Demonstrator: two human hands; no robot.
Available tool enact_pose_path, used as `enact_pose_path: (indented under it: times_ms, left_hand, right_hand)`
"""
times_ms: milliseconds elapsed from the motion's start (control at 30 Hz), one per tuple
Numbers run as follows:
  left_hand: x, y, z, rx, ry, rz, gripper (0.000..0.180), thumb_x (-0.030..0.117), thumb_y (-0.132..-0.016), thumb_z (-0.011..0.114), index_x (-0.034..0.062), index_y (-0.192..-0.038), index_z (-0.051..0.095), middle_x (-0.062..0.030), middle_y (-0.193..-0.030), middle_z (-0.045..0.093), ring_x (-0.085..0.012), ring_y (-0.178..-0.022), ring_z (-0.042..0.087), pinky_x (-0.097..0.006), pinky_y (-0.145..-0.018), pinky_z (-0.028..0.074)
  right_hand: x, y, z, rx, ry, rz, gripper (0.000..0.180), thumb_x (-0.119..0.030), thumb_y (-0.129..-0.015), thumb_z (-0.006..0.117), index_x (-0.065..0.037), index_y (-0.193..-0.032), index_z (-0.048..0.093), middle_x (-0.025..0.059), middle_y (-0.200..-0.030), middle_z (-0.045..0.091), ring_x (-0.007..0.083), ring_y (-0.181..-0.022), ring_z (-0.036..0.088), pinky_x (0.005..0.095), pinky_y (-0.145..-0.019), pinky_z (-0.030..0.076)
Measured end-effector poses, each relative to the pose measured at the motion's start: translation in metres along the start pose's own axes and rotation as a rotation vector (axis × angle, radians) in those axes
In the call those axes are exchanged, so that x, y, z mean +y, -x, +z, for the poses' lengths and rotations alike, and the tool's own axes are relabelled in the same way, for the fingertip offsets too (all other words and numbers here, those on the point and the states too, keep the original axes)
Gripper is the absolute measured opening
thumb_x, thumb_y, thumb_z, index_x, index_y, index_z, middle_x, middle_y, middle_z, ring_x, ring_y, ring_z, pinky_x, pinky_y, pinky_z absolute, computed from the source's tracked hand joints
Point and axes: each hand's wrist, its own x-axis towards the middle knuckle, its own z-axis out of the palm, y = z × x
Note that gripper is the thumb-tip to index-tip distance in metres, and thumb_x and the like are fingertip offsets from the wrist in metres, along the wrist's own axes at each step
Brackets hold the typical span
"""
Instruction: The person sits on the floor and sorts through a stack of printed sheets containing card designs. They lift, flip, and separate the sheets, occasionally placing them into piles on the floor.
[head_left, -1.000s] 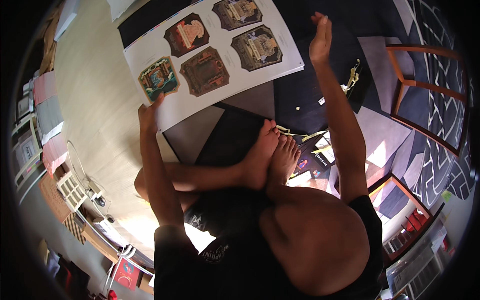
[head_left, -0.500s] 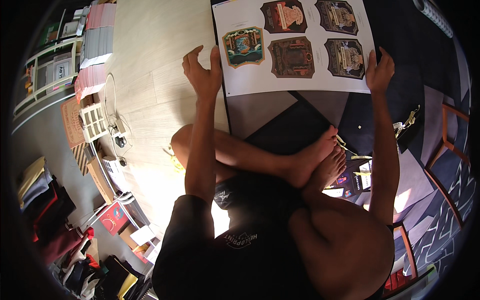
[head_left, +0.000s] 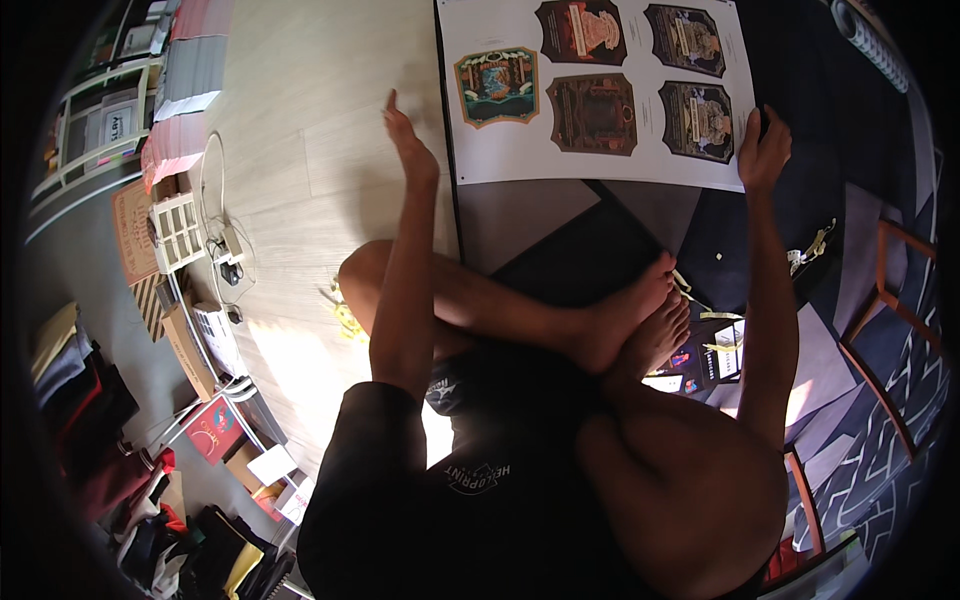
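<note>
Since half a second ago, my left hand (head_left: 412,152) has lifted off the printed sheet (head_left: 600,150), fingers open beside its left edge; my right hand (head_left: 762,152) grips its lower right corner.

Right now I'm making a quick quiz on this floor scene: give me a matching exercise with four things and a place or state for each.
Things:
1. left hand
2. right hand
3. printed sheet
4. bare feet

Places or states:
A. crossed below the dark mat
B. open, beside the sheet's left edge
C. on the sheet's lower right corner
D. flat, bearing five shield-shaped pictures

Pairs: 1-B, 2-C, 3-D, 4-A
</note>
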Motion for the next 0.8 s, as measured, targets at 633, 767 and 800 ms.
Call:
enact_pose_path:
  times_ms: [633, 767, 800]
  left_hand:
    - [-0.014, 0.003, 0.025, -0.092, -0.293, 0.138, 0.070, 0.050, -0.099, 0.042, -0.0005, -0.147, 0.036, -0.0280, -0.153, 0.029, -0.0442, -0.146, 0.019, -0.061, -0.117, 0.005]
    - [0.005, 0.027, 0.044, 0.061, -0.226, 0.148, 0.072, 0.052, -0.098, 0.044, 0.0020, -0.149, 0.034, -0.0262, -0.155, 0.026, -0.0451, -0.148, 0.014, -0.065, -0.116, 0.000]
    - [0.003, 0.027, 0.044, 0.020, -0.227, 0.116, 0.072, 0.052, -0.098, 0.044, 0.0026, -0.149, 0.033, -0.0259, -0.155, 0.027, -0.0449, -0.148, 0.014, -0.065, -0.116, 0.000]
  right_hand:
    - [0.007, 0.000, 0.003, -0.062, -0.051, 0.087, 0.047, -0.044, -0.102, 0.047, -0.005, -0.125, 0.060, 0.0196, -0.123, 0.059, 0.0378, -0.119, 0.053, 0.0512, -0.106, 0.031]
    - [0.022, -0.002, 0.001, -0.073, 0.019, 0.078, 0.047, -0.045, -0.102, 0.047, -0.005, -0.124, 0.061, 0.0191, -0.120, 0.061, 0.0370, -0.116, 0.054, 0.0498, -0.104, 0.033]
    - [0.022, 0.000, 0.002, -0.054, 0.041, 0.051, 0.047, -0.045, -0.102, 0.048, -0.005, -0.122, 0.063, 0.0187, -0.117, 0.063, 0.0368, -0.113, 0.056, 0.0489, -0.102, 0.036]
